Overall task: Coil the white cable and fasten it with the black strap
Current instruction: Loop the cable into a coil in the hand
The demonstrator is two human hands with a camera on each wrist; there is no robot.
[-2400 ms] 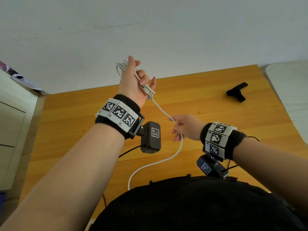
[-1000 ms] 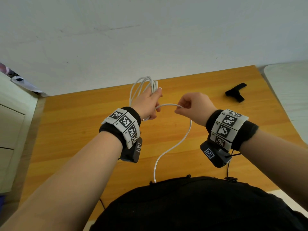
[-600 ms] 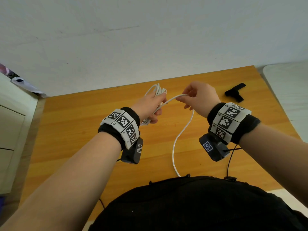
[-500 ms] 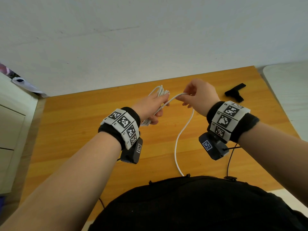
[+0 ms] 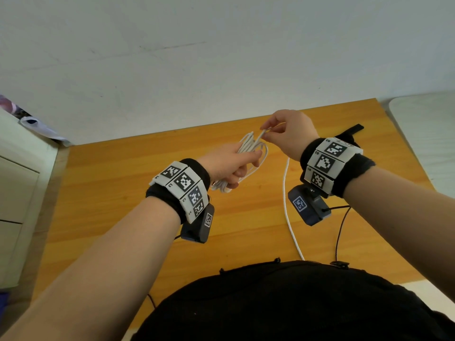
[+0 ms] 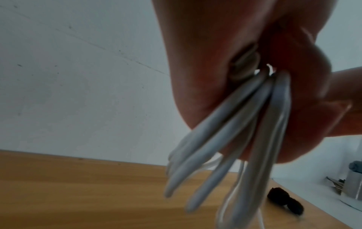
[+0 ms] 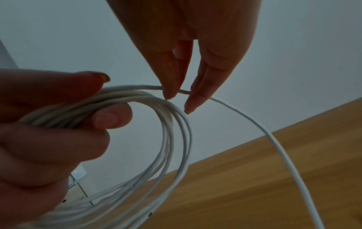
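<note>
right hand [image 5: 290, 134] risen, pinching white cable [image 5: 251, 146]

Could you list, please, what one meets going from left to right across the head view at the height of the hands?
White cabinet → bare wooden table → left hand gripping the coiled white cable → right hand pinching the loose strand → black strap → pale surface beside the table.

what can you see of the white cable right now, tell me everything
The white cable is thin, round and smooth, like plastic-sheathed cord. Most of it is gathered into several loose loops, gripped as a bundle by the left hand above the wooden table. The right hand pinches a single strand next to the loops. From there the uncoiled rest hangs down toward the person's body, its end out of sight.
</note>
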